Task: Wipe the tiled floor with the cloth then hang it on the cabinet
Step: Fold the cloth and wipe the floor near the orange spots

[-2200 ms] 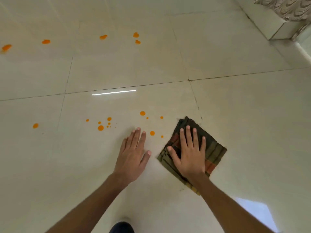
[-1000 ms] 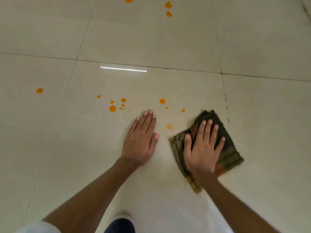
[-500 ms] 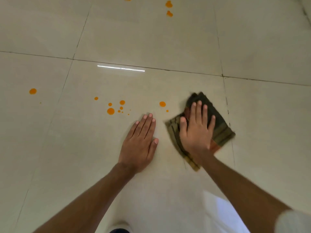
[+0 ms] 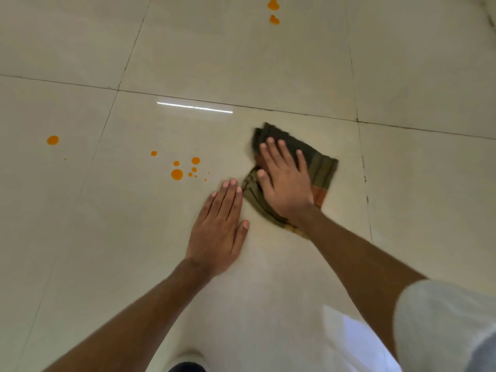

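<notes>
A folded dark green and orange checked cloth (image 4: 320, 167) lies flat on the pale tiled floor (image 4: 268, 63). My right hand (image 4: 285, 181) presses down on it, palm flat and fingers spread. My left hand (image 4: 218, 229) rests flat on the bare tile just left of the cloth, holding nothing. A cluster of orange drops (image 4: 177, 173) sits on the floor to the left of both hands. No cabinet is in view.
A single orange drop (image 4: 53, 140) lies at the far left and two more orange drops (image 4: 273, 4) at the top. Dark grout lines cross the floor. A strip-light reflection (image 4: 194, 107) shines above the hands.
My right hand has slid the cloth forward and to the left, over the orange drops that lay beside it. My left hand has stayed flat on the tile.
</notes>
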